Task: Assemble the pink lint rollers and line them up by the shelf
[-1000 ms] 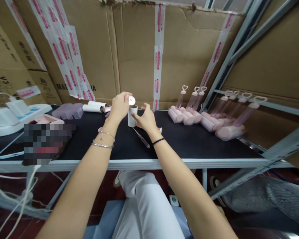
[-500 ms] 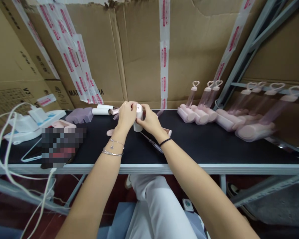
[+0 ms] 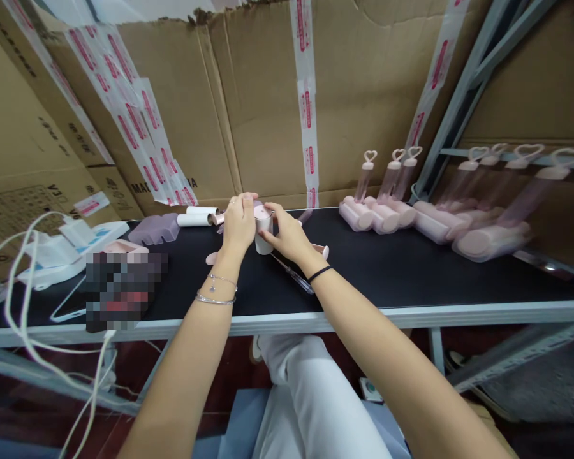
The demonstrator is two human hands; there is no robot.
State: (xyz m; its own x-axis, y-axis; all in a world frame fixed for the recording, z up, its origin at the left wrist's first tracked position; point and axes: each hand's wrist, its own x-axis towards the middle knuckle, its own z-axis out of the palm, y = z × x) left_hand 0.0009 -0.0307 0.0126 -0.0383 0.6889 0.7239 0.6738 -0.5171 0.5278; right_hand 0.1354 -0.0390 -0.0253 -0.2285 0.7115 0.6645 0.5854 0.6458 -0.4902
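A white cylinder with a pink top stands upright between my two hands over the black tabletop. My right hand closes round its right side, the thumb at the front and the fingers near the upper rim. Against its left side rests my left hand, fingers reaching past the top; their tips are partly hidden. A screwdriver lies just in front of the cylinder, beneath my right wrist. Close by are a pink disc and a pink shell part, the latter partly covered by my right hand.
White tubes and translucent purple pieces lie at the back left. Further left are a power strip, cables and a blurred-out dark object. Several pink devices with heart-shaped loops line the right side. Cardboard walls the back.
My left fingers have come off the cylinder's top and moved left to its side, uncovering the pink top. My right hand keeps its hold. The view has shifted slightly.
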